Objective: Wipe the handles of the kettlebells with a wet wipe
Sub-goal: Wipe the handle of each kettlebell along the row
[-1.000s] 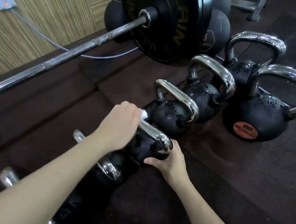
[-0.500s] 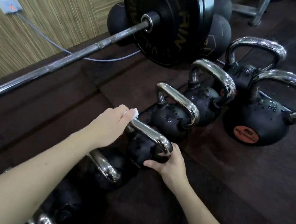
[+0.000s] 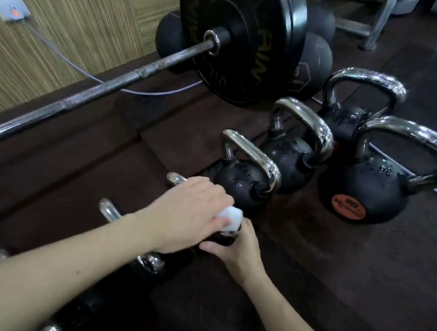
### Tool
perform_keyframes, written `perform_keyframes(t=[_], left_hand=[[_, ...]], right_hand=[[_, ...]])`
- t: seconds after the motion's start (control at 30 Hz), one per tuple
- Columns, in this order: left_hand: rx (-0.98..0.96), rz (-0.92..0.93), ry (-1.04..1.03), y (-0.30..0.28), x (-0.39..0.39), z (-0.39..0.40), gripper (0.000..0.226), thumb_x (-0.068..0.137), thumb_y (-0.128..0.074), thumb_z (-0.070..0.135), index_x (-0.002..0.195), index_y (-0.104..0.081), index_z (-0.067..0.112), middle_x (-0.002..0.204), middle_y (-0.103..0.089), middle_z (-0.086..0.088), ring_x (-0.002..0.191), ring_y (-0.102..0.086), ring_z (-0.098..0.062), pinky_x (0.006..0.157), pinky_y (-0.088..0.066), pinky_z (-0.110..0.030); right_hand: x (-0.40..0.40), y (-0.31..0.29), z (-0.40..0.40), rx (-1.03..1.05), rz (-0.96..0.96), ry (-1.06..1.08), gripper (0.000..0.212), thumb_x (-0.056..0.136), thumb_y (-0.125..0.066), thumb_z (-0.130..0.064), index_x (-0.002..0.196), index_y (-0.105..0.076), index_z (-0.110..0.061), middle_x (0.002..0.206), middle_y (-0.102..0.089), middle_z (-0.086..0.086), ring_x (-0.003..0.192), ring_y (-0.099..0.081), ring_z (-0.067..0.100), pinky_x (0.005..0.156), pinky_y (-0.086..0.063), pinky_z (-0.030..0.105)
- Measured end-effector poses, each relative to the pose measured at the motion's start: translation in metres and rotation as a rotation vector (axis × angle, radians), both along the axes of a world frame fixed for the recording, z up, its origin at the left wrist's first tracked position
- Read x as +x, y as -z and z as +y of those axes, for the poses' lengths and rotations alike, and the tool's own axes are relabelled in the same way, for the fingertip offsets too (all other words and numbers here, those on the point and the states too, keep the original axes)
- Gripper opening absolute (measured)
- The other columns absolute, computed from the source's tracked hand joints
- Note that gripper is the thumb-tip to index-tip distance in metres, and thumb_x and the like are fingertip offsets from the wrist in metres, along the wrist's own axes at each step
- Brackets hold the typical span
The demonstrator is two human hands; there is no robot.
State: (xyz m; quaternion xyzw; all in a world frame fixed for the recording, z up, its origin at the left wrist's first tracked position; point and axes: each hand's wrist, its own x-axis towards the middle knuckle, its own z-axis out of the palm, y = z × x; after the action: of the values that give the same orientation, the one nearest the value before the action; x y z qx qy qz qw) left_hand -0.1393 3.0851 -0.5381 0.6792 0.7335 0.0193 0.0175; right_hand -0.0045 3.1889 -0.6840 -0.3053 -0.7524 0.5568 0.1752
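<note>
Wet wipe (image 3: 228, 216), white and bunched, pokes out from under the left hand (image 3: 186, 214), whose fingers curl over it onto a kettlebell handle (image 3: 175, 178) end. Right hand (image 3: 236, 251) cups that kettlebell's dark body, fingers wrapped against it. Neighbouring kettlebells (image 3: 240, 179) stand just beyond on the floor (image 3: 336, 278), barbell (image 3: 128, 81) behind.

Kettlebells (image 3: 240, 179) packed in a close row, barbell (image 3: 117, 82) barring the left, bare floor (image 3: 336, 278) apparently open rightward
</note>
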Motion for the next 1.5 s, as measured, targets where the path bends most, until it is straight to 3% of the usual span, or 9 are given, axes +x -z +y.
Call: perform_keyframes(t=[0.2,0.4,0.57,0.77,0.93,1.07,1.17,1.33,1.5], left_hand=[[-0.026,-0.293,-0.414,-0.016,-0.052,-0.021,0.047,0.11,-0.02,0.047,0.117,-0.064,0.032,0.115,-0.066,0.011,0.113,-0.061,-0.016,0.102,-0.044,-0.037],[0.22,-0.458,-0.763,-0.036,-0.061,0.013,0.044,0.112,-0.03,0.037,0.091,-0.062,0.016,0.093,-0.07,-0.007,0.096,-0.064,-0.033,0.085,-0.046,-0.045],[0.351,-0.297,-0.598,-0.036,-0.078,0.082,0.042,0.112,-0.023,0.033,0.096,-0.059,0.018,0.096,-0.064,0.0,0.093,-0.058,-0.025,0.082,-0.043,-0.04],[0.037,0.05,-0.015,-0.003,-0.053,0.128,0.051,0.102,-0.026,0.028,0.14,-0.059,0.018,0.143,-0.063,-0.011,0.14,-0.052,-0.037,0.117,-0.039,-0.06],[0.028,0.065,0.291,0.002,-0.008,0.121,0.054,0.107,-0.031,0.046,0.145,-0.057,0.018,0.149,-0.057,-0.006,0.147,-0.043,-0.028,0.126,-0.021,-0.048],[0.173,-0.014,0.247,-0.002,-0.042,0.132,0.033,0.106,-0.04,0.033,0.128,-0.062,0.022,0.117,-0.069,-0.001,0.115,-0.064,-0.025,0.114,-0.032,-0.042],[0.164,-0.07,0.074,-0.005,-0.077,0.138,0.019,0.104,-0.058,0.021,0.115,-0.049,0.034,0.09,-0.062,0.001,0.087,-0.061,-0.029,0.088,-0.047,-0.049],[0.166,-0.112,-0.079,-0.01,-0.091,0.129,0.033,0.112,-0.031,0.033,0.092,-0.056,0.041,0.091,-0.058,0.007,0.097,-0.056,-0.023,0.098,-0.046,-0.049],[0.052,0.05,0.16,-0.003,-0.028,0.136,0.035,0.101,-0.037,0.034,0.115,-0.067,0.024,0.103,-0.065,0.0,0.104,-0.062,-0.029,0.118,-0.033,-0.053]], right_hand=[[0.033,-0.02,0.034,0.081,-0.107,-0.121,0.096,0.063,-0.096,-0.047,0.147,-0.052,-0.032,0.136,-0.049,-0.018,0.129,-0.049,-0.001,0.103,-0.037,0.008],[0.046,-0.043,0.086,0.166,-0.205,-0.012,0.101,0.06,-0.094,-0.055,0.145,-0.047,-0.028,0.14,-0.049,-0.016,0.132,-0.048,0.003,0.104,-0.038,0.017],[0.013,-0.047,0.111,0.15,-0.172,0.011,0.108,0.055,-0.093,-0.059,0.147,-0.047,-0.028,0.144,-0.048,-0.014,0.134,-0.047,0.005,0.113,-0.038,0.024],[-0.008,-0.025,0.118,0.155,-0.186,0.023,0.094,0.054,-0.097,-0.052,0.138,-0.058,-0.035,0.138,-0.046,-0.014,0.118,-0.044,-0.014,0.103,-0.038,0.01],[-0.012,-0.018,0.117,0.128,-0.124,0.03,0.026,0.094,-0.069,-0.029,0.115,-0.053,-0.031,0.11,-0.064,0.001,0.092,-0.067,0.007,0.079,-0.054,0.027],[-0.015,-0.016,0.116,0.07,-0.153,0.103,0.081,0.05,-0.097,-0.039,0.122,-0.062,-0.043,0.129,-0.054,-0.01,0.111,-0.06,-0.005,0.094,-0.052,0.018],[-0.017,-0.019,0.118,0.057,-0.124,0.1,0.1,0.05,-0.101,-0.043,0.14,-0.059,-0.034,0.134,-0.048,-0.018,0.123,-0.046,-0.016,0.101,-0.036,0.002],[-0.017,-0.014,0.117,0.041,-0.108,0.139,0.106,0.046,-0.102,-0.043,0.142,-0.058,-0.035,0.128,-0.042,-0.029,0.124,-0.053,-0.005,0.11,-0.041,0.016],[-0.018,-0.027,0.112,0.0,-0.088,0.186,0.079,0.047,-0.096,-0.045,0.115,-0.062,-0.062,0.125,-0.054,-0.018,0.113,-0.063,0.006,0.102,-0.054,0.035]])
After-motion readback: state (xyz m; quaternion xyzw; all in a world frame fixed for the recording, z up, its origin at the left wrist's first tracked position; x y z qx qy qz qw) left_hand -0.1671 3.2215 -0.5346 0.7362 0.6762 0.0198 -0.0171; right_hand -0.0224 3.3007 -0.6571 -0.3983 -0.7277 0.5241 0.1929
